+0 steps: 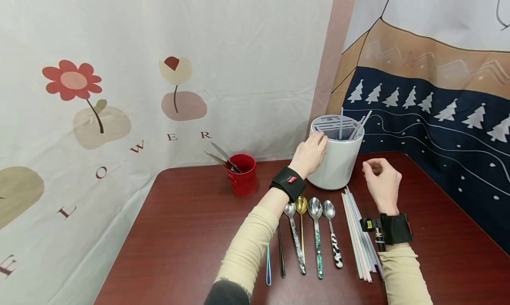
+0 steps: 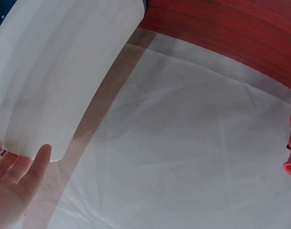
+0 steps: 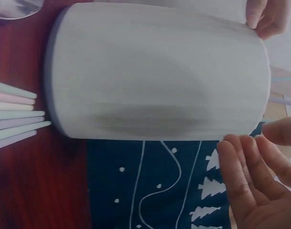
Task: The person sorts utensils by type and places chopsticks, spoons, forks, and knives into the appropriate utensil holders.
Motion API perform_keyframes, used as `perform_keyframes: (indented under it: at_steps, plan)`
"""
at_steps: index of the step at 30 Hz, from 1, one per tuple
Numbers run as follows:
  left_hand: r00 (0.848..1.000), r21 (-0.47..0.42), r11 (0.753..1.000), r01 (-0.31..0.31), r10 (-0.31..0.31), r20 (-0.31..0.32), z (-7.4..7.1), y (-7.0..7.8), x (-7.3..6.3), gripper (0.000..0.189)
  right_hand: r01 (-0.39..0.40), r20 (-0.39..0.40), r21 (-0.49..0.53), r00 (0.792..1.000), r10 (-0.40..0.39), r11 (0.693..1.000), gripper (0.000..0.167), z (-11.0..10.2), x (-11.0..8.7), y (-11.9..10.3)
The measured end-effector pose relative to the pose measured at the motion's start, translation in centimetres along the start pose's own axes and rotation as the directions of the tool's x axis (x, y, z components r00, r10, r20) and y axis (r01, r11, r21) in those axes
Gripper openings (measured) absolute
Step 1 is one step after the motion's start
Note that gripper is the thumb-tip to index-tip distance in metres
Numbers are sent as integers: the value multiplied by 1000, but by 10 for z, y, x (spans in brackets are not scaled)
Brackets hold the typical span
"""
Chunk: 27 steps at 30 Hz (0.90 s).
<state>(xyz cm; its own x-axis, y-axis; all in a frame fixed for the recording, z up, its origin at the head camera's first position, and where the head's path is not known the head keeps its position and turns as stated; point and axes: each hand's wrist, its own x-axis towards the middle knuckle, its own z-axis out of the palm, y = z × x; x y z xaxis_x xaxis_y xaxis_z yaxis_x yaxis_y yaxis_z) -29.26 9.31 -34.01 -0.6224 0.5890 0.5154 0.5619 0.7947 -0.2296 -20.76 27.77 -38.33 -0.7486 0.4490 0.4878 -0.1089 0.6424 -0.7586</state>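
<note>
The big dark red surface holds everything here. The tall white pot stands upright near its far side, so its long way goes up and down, and its open end is at the top. I think the part that matters most is where that top is from the 2 hands. The pot is between them, a bit farther from the person. The left hand is nearer: it pinches the rim on the left side. The right hand is off to the pot's right, lower than the rim and not touching it. Its fingers bend softly with a narrow gap, and I can see nothing in them.

A red cup stands well left of the pot, with flat metal ends poking out. A bundle of pale sticks lies between the pot's foot and the person, just left of the right hand. To its left lie 4 spoons, bowls toward the pot, and 2 more handles beside the left arm. A few thin sticks stand in the pot, on its right side.
</note>
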Motion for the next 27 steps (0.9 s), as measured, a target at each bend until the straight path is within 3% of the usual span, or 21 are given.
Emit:
perform_keyframes:
  at_steps: [8,18,23,27]
  plan:
    - [1000,3,1000,1,-1,3,0,0,0,40,-23,140,-134,989,42,991,26,-2,-9,12]
    - [1000,6,1000,-2,2,-16,2,0,0,40,18,287,-193,957,38,981,25,-6,-16,27]
    - [1000,1,1000,-3,3,-20,2,0,0,39,36,363,-216,931,46,976,24,-8,-19,34]
    - [1000,-3,1000,-4,4,-18,1,0,0,40,26,451,-245,888,90,969,25,-12,-21,40]
